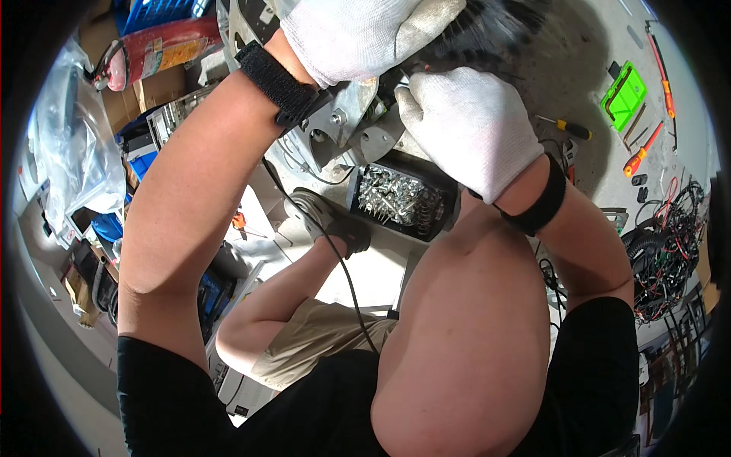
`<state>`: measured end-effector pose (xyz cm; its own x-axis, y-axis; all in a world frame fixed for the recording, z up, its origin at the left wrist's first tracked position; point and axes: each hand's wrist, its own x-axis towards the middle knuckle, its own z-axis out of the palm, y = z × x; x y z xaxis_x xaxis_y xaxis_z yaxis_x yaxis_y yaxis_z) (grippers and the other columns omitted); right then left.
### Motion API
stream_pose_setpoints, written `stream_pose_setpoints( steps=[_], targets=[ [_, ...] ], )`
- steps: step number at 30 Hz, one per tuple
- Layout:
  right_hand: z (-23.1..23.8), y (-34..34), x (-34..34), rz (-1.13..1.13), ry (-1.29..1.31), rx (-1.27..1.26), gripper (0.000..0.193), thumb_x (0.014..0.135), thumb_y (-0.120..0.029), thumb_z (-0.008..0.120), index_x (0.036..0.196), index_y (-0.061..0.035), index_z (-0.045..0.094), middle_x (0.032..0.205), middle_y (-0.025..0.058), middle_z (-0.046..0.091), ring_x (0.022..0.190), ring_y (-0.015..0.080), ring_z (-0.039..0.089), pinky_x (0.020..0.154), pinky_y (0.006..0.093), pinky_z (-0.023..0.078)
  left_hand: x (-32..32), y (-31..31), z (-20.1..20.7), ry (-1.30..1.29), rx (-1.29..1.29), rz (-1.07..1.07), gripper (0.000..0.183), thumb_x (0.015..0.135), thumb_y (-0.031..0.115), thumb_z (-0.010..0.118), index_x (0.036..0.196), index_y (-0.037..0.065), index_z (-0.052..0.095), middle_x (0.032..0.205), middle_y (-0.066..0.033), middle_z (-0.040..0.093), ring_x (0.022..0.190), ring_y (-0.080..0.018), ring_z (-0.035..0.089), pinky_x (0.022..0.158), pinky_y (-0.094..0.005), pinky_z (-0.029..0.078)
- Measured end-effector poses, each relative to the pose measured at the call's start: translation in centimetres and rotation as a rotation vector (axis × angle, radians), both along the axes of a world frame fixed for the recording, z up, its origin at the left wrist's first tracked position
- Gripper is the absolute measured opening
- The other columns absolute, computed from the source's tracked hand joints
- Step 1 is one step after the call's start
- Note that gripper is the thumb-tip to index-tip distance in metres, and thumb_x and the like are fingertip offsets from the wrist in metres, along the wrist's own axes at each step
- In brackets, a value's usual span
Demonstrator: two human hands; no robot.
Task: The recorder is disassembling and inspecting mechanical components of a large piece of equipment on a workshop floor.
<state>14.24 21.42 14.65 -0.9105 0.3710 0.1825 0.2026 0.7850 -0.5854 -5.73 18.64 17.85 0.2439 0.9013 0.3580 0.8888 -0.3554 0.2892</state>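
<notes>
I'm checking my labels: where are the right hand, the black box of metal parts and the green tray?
Right hand (476, 126), head view: back of the hand.
Black box (425, 172), head view: far wall.
Green tray (624, 97), head view: near its middle.

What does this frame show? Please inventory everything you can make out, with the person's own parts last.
Metal assembly: one, grey, below left hand
Shaggy bundle: one, black, top centre
Open box: one, black, centre
Small metal hardware: many, silvery, inside box
Cable: one, black, centre
Screwdriver: one, yellow-black, right
Screwdriver-like tools: two, red-yellow handles, far right
Tray: one, bright green, upper right
Wire tangle: uncounted, mostly black, lower right
Plastic sheeting: uncounted, clear, left
Package: one, red, upper left
Crate: one, blue, top left
Other clutter: uncounted, unclear, edges
Wristbands: two, black, wrists
Shoe: one, greyish, centre
Left hand: one, white-gloved, top centre
Right hand: one, white-gloved, right of centre
</notes>
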Motion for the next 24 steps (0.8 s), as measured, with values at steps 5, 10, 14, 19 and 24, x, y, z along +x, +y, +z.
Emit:
stream_pose_setpoints(
  steps=[5, 10, 14, 19, 24],
  targets=[
    [0.8, -0.9, 0.3, 0.014, -0.148, -0.039, 0.028, 0.097, -0.024, 0.063, 0.073, -0.0104, 0.067, 0.064, 0.0146, 0.066, 0.061, 0.0344, 0.068, 0.058, 0.0451, 0.056, 0.0, 0.2, 0.4, -0.004, -0.037, -0.023, 0.014, 0.086, 0.014, 0.068, 0.075, 0.005, 0.067, 0.078, -0.0119, 0.059, 0.078, -0.0333, 0.055, 0.07, -0.0444, 0.043],
    [-0.3, 1.1, 0.9, 0.027, -0.22, -0.032, 0.027, 0.097, -0.03, 0.065, 0.077, -0.0123, 0.071, 0.067, 0.0128, 0.068, 0.065, 0.033, 0.071, 0.059, 0.0441, 0.058, -0.1, 0.2, -0.3, -0.057, 0.042, -0.016, 0.014, 0.086, 0.014, 0.068, 0.076, 0.005, 0.067, 0.079, -0.0124, 0.061, 0.078, -0.0337, 0.056, 0.07, -0.0442, 0.043],
    [-1.9, 3.7, 0.5, 0.156, -0.167, -0.121, 0.031, 0.097, -0.032, 0.065, 0.076, -0.0082, 0.066, 0.073, 0.0132, 0.068, 0.074, 0.034, 0.07, 0.062, 0.0462, 0.056, -0.3, 0.3, -0.8, -0.045, 0.144, -0.055, 0.013, 0.086, 0.014, 0.068, 0.077, 0.005, 0.067, 0.079, -0.0125, 0.06, 0.079, -0.0339, 0.055, 0.07, -0.0446, 0.043],
    [-3.3, 6.5, -1.6, 0.309, 0.058, 0.102, 0.019, 0.095, -0.024, 0.069, 0.089, -0.0059, 0.071, 0.088, 0.0151, 0.071, 0.086, 0.0338, 0.069, 0.073, 0.0449, 0.057, -0.3, -0.2, -0.3, -0.031, 0.02, -0.032, 0.013, 0.087, 0.016, 0.068, 0.079, 0.006, 0.068, 0.08, -0.0122, 0.06, 0.08, -0.0335, 0.054, 0.071, -0.0455, 0.042],
    [-4.7, 5.8, -2.0, 0.216, 0.216, -0.145, 0.015, 0.098, -0.016, 0.067, 0.107, -0.0062, 0.074, 0.091, 0.012, 0.072, 0.084, 0.0306, 0.069, 0.075, 0.0401, 0.055, -0.1, 0.0, 0.1, -0.013, 0.064, -0.045, 0.014, 0.088, 0.016, 0.067, 0.078, 0.006, 0.067, 0.08, -0.012, 0.06, 0.08, -0.0332, 0.054, 0.071, -0.0445, 0.043]
  ],
)
